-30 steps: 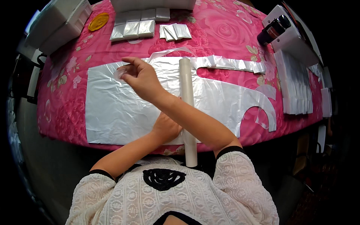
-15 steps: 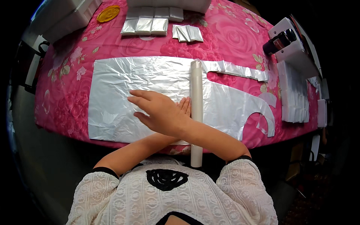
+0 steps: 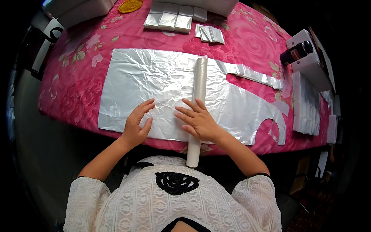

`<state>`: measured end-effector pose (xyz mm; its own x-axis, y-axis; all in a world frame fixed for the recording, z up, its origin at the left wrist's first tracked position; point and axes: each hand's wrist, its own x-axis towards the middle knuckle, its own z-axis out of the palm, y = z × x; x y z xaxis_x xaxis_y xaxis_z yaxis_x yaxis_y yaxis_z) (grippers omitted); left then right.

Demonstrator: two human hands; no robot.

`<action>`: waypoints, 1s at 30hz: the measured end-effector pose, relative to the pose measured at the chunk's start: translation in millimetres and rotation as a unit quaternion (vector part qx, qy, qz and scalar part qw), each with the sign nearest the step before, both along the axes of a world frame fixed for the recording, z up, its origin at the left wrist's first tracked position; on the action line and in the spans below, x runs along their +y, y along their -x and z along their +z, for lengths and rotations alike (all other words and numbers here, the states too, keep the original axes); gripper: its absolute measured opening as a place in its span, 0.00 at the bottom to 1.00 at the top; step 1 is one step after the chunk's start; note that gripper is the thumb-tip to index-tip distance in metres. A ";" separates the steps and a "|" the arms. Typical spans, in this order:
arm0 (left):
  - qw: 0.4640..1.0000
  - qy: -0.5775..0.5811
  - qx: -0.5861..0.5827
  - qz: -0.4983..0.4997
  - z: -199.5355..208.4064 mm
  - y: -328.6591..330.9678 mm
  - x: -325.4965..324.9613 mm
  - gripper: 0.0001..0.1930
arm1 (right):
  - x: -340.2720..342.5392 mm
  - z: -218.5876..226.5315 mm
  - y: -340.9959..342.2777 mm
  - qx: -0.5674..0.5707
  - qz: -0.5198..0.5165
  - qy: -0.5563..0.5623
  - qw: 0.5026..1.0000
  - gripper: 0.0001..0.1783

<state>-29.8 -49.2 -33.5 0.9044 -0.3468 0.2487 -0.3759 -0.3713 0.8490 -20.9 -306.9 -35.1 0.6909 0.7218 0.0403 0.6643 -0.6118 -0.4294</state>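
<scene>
A thin silvery-white plastic apron (image 3: 154, 81) lies spread and wrinkled on the table, its narrow straps and curved cut-outs to the right. Across its middle rests a pale tube (image 3: 201, 73), whose near end sticks out past the table edge. My right hand (image 3: 201, 123) lies over this tube with its fingers spread, palm down, not gripped around it. To the left, my left hand (image 3: 137, 123) is over the apron near its front edge, fingers apart and slightly bent, holding nothing. Whether its fingertips touch the plastic I cannot tell.
Several folded silvery packets (image 3: 168, 21) sit in rows at the back, with a few loose packets (image 3: 210, 34) beside them. A yellow lid (image 3: 130, 5), white foam boxes (image 3: 85, 13), a dark bottle (image 3: 296, 53) and stacked clear packs (image 3: 305, 102) stand around the pink flowered tablecloth (image 3: 77, 100).
My crossed arms have come apart. The left hand has moved left off the tube's side; the right has swung right onto the tube, which now tilts slightly. The view has shifted a little.
</scene>
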 end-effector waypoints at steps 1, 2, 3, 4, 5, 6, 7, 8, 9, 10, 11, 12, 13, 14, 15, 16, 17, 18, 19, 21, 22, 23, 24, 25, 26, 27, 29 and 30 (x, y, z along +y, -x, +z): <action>0.999 0.017 0.011 0.034 -1.9 3.9 16.4 0.21 | 30.9 -1.1 -5.4 0.057 0.050 -0.040 0.996 0.25; 0.997 0.036 0.025 0.067 -4.7 8.7 31.4 0.21 | 61.9 0.8 -2.8 0.154 0.106 -0.133 0.973 0.25; 0.991 0.068 0.041 0.104 -8.6 14.9 47.1 0.20 | 90.4 15.9 2.0 0.286 0.154 -0.222 0.920 0.25; 0.985 0.094 0.058 0.129 -10.0 21.2 61.0 0.19 | 110.9 24.6 9.2 0.298 0.189 -0.218 0.910 0.24; 0.979 0.113 0.075 0.149 -10.6 28.4 74.4 0.19 | 123.6 30.1 9.5 0.283 0.212 -0.251 0.901 0.23; 0.972 0.133 0.093 0.171 -11.7 37.6 86.2 0.18 | 134.3 31.7 10.5 0.270 0.234 -0.284 0.890 0.22; 0.969 0.132 0.100 0.186 -13.1 46.3 96.9 0.18 | 138.0 29.3 5.7 0.238 0.189 -0.328 0.895 0.20; 0.965 0.130 0.108 0.201 -14.9 54.9 107.0 0.18 | 136.1 25.7 -4.0 0.206 0.142 -0.370 0.895 0.18; 0.960 0.132 0.114 0.217 -16.0 64.4 115.7 0.18 | 130.7 21.9 -15.7 0.114 0.086 -0.336 0.931 0.18; 0.960 0.125 0.119 0.220 -15.7 72.1 121.3 0.18 | 120.2 15.2 -29.6 0.034 0.063 -0.273 0.959 0.19; 0.959 0.117 0.123 0.225 -15.5 80.6 125.9 0.18 | 110.4 5.2 -41.1 -0.018 0.067 -0.200 0.977 0.21; 0.959 0.108 0.128 0.231 -14.9 88.3 128.8 0.18 | 103.8 -2.1 -47.7 -0.049 0.072 -0.114 0.990 0.24; 0.956 0.117 0.138 0.230 -16.1 94.1 129.4 0.17 | 102.3 -10.6 -52.5 -0.069 0.092 -0.081 0.990 0.25; 0.955 0.115 0.150 0.231 -16.4 98.6 128.7 0.18 | 104.9 -16.8 -57.0 -0.090 0.111 -0.049 0.988 0.27; 0.948 0.127 0.175 0.235 -18.8 104.2 127.4 0.18 | 115.2 -19.4 -61.2 -0.092 0.127 -0.066 0.985 0.27; 0.941 0.140 0.197 0.237 -22.2 107.9 126.0 0.18 | 128.9 -21.9 -66.3 -0.096 0.140 -0.084 0.982 0.27; 0.940 0.127 0.213 0.234 -24.1 110.4 124.7 0.18 | 143.4 -24.2 -70.9 -0.099 0.151 -0.101 0.978 0.27; 0.935 0.128 0.227 0.239 -25.6 111.8 122.4 0.16 | 161.5 -25.7 -75.8 -0.098 0.162 -0.101 0.977 0.27; 0.933 0.113 0.246 0.237 -25.8 110.5 121.6 0.15 | 182.8 -27.3 -80.0 -0.097 0.171 -0.102 0.975 0.27; 0.915 0.120 0.292 0.252 -26.2 108.6 119.8 0.14 | 229.0 -21.8 -86.1 -0.079 0.190 -0.029 0.978 0.28; 0.929 0.044 0.256 0.262 -26.4 106.1 119.2 0.15 | 249.9 -14.8 -86.6 -0.061 0.195 0.046 0.978 0.29; 0.938 -0.035 0.219 0.268 -26.4 102.5 119.2 0.17 | 266.4 -17.4 -84.6 -0.061 0.159 0.019 0.985 0.29; 0.939 -0.114 0.180 0.270 -27.4 98.4 119.0 0.18 | 280.9 -21.0 -82.2 -0.061 0.122 -0.007 0.991 0.29; 0.930 -0.121 0.173 0.301 -29.8 95.1 118.7 0.23 | 293.1 -22.9 -79.0 -0.063 0.089 -0.031 0.994 0.29; 0.924 -0.112 0.221 0.292 -25.4 91.5 121.4 0.23 | 300.7 -26.4 -74.7 -0.077 0.010 -0.077 0.994 0.29; 0.915 -0.104 0.269 0.283 -17.8 86.1 123.4 0.24 | 304.5 -28.0 -70.4 -0.089 -0.070 -0.124 0.986 0.30; 0.900 -0.021 0.354 0.255 -26.5 88.8 129.1 0.25 | 299.7 -29.7 -64.9 -0.037 -0.185 -0.195 0.962 0.38; 0.880 0.082 0.403 0.238 -26.2 92.3 125.6 0.25 | 293.6 -31.7 -62.1 0.027 -0.217 -0.291 0.931 0.40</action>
<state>-122.0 76.4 -59.7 0.8434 0.0993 -0.5280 0.5372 -0.1716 0.8258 41.2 -13.3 -66.8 0.9250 0.2405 0.2943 0.3762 -0.4709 -0.7979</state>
